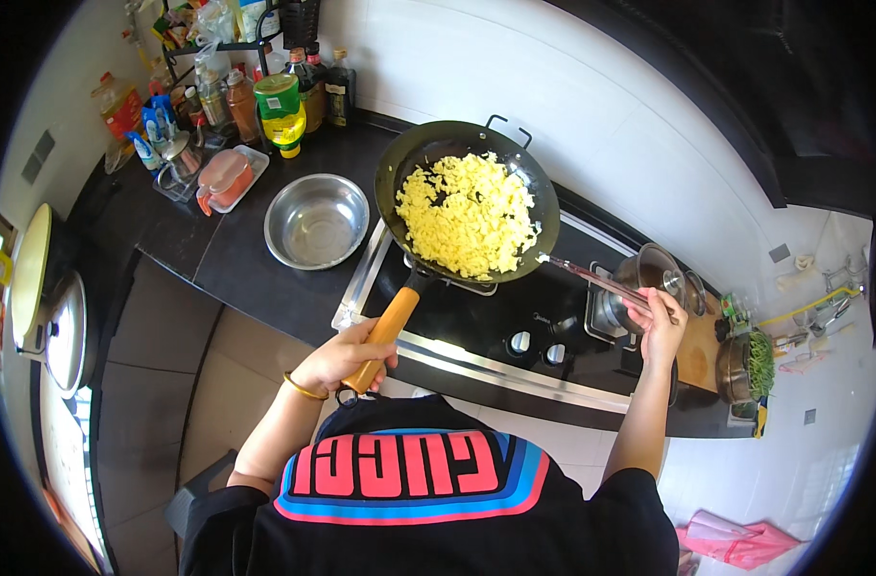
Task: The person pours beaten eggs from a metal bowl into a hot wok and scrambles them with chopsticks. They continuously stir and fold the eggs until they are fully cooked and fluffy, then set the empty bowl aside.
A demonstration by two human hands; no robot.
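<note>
Left hand (340, 357) wrapped tight on the orange handle (385, 331) of the wok (544, 206), likely heavy and hot elsewhere; right hand (661, 324) pinches light stiff spatula (591, 276) over soft scrambled egg (469, 216).

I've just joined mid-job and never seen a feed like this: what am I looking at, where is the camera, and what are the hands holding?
This is one wide, curved view from a camera on a person's head, looking down. No machine: two bare hands. The left hand grips the orange wooden handle of a black wok full of yellow scrambled egg over the black stove. The right hand holds a long thin utensil reaching the wok's rim. An empty steel bowl sits on the dark counter.
</note>
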